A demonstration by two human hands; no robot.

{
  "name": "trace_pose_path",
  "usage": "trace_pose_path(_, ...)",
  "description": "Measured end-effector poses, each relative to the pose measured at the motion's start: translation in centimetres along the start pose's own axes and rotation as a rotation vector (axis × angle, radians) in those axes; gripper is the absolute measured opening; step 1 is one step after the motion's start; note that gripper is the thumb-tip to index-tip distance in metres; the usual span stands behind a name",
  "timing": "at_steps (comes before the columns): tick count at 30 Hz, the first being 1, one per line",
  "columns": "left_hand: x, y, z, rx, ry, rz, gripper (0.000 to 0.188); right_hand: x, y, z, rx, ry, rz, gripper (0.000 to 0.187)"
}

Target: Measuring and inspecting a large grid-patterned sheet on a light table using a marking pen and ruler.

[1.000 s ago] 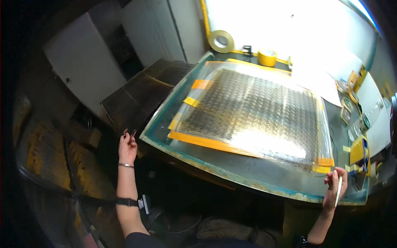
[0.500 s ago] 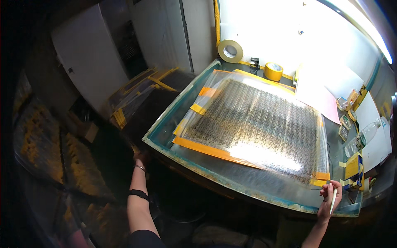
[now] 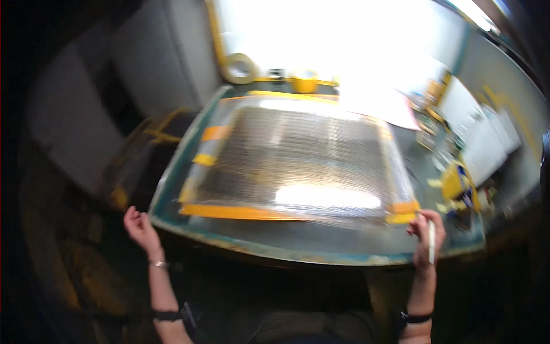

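Observation:
On the glass-topped table [image 3: 275,238] lies a large clear film sheet with a dense dark pattern [image 3: 303,155], edged with orange and yellow tape [image 3: 246,212]. My right hand [image 3: 431,232] is at the sheet's near right corner, closed around a slim white stick, pen-like [image 3: 431,243]. Its fingertips are close to the taped corner; blur hides whether they touch it. Just off the table's left front corner, my left hand [image 3: 141,230] is raised with loosely bent fingers and nothing visible in it.
Along the back stand a wide tape roll [image 3: 239,69] and a yellow tape roll [image 3: 305,81]. Pink and white paper [image 3: 395,109] lies at the back right. A yellow-and-blue tool [image 3: 458,183] sits at the right. Left of the table is a dark stack with yellow tape [image 3: 163,135].
The view has turned right, blurring the picture. My left hand has come up from the dark area to beside the table corner. My right hand still holds the white stick near the sheet's corner.

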State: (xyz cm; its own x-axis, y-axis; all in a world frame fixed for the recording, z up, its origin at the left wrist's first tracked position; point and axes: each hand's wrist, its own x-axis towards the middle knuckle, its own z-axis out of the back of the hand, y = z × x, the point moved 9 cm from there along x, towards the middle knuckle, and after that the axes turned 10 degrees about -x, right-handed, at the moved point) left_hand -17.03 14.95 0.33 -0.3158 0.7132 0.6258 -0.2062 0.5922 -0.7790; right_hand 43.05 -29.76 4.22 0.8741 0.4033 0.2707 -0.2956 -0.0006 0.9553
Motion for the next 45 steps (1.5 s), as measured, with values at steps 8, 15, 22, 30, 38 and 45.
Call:
trace_pose_path(8, -13.0, -23.3, -19.5, 0.07, 0.937, -0.464, 0.067, -0.1, 1.5, -0.3, 0.254, -0.006, 0.037, 0.032)
trace_pose_path(15, -18.5, -22.8, -24.1, 0.321, 1.227, -0.523, 0.073, -0.3, 1.5, -0.1, 0.314, -0.016, 0.072, 0.041)
trace_pose_path(22, -17.6, -24.6, -23.2, 0.219, 1.095, -0.513, 0.041, -0.3, 1.0, -0.2, 0.335, -0.003, 0.037, 0.041)
trace_pose_path(30, -17.3, -24.5, -23.5, 0.24, 0.937, -0.571, 0.015, -0.2, 0.9, -0.1, 0.336, -0.016, 0.02, 0.039)
trace_pose_path(38, -16.9, -23.3, -22.2, 0.04, 0.826, -0.6, 0.061, -0.1, 1.1, -0.5, 0.279, 0.031, 0.004, 0.039)
trace_pose_path(45, -17.6, -24.8, -22.8, 0.195, 0.917, -0.645, 0.051, -0.1, 0.9, -0.7, 0.246, 0.025, -0.011, 0.033)
